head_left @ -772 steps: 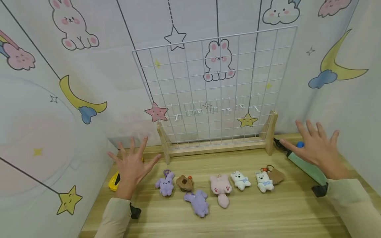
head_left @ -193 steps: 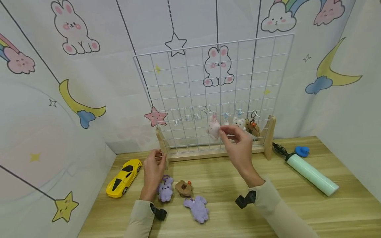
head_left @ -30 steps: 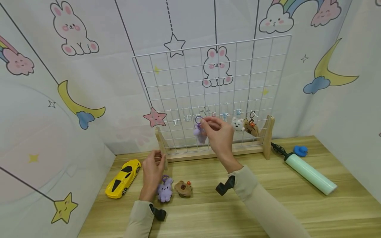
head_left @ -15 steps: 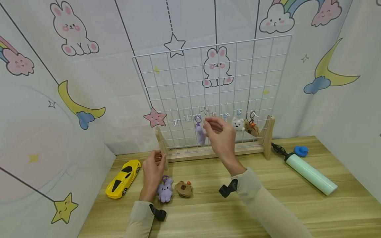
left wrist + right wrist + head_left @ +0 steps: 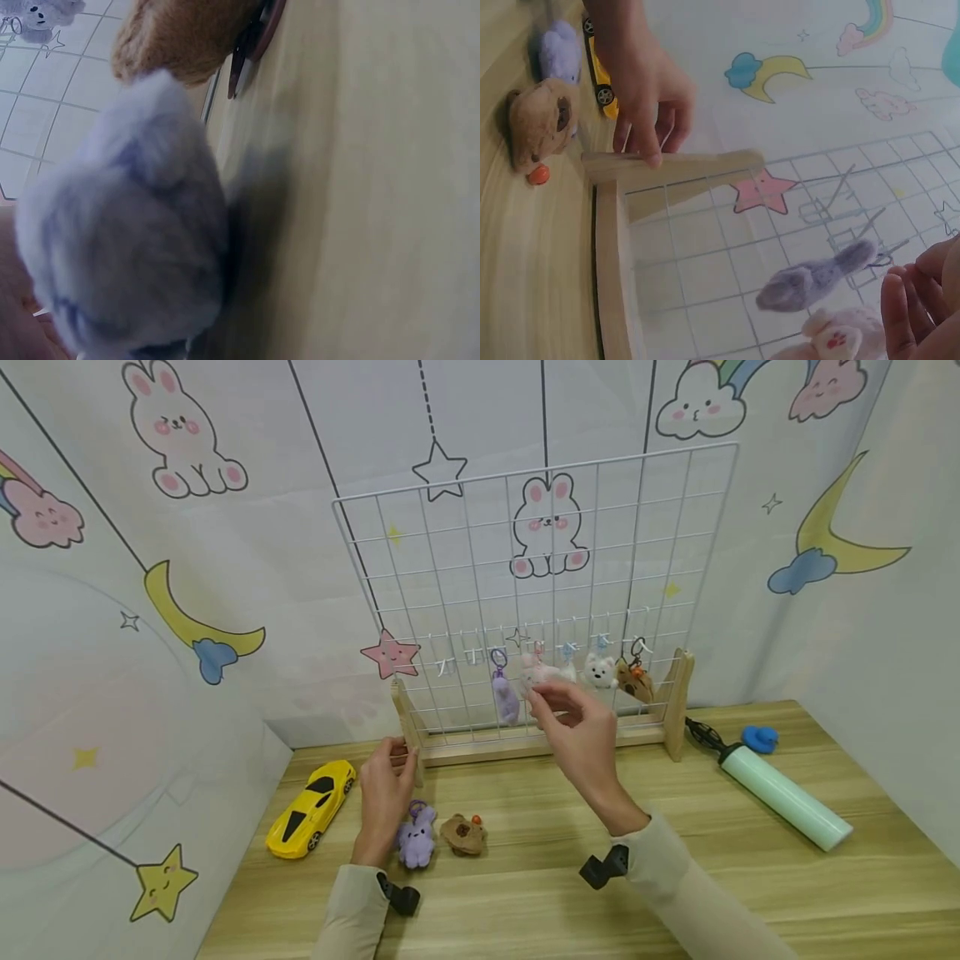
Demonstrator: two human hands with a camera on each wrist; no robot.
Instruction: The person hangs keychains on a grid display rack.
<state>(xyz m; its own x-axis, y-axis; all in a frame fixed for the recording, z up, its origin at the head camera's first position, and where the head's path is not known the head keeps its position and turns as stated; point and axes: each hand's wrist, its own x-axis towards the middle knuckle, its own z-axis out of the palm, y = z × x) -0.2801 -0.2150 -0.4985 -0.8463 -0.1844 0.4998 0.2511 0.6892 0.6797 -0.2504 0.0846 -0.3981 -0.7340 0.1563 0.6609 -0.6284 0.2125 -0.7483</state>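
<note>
A purple plush keychain (image 5: pixel 506 697) hangs sideways by its ring on a hook of the white wire grid rack (image 5: pixel 480 585). My right hand (image 5: pixel 577 727) is just right of it, fingers bent and nothing visible held, its fingertips in front of a hanging pink plush keychain (image 5: pixel 534 670). With bent fingers, my left hand (image 5: pixel 386 785) holds the rack's left wooden leg (image 5: pixel 682 169). On the table below lie a second purple plush keychain (image 5: pixel 416 839), large and blurred in the left wrist view, and a brown plush keychain (image 5: pixel 463 835) with an orange bead.
Right of the pink keychain hang a white plush (image 5: pixel 600 671) and a brown plush (image 5: pixel 634 681). Bare hooks (image 5: pixel 446 667) are at the rack's left. A yellow toy car (image 5: pixel 311 810), a green pump (image 5: pixel 783 797) and a blue rubber duck (image 5: pixel 761 739) lie at the sides.
My right hand has let go of the purple keychain, now hanging on a hook, and drawn back right and down. Earlier, the pink keychain was hung. My left hand stays at the leg.
</note>
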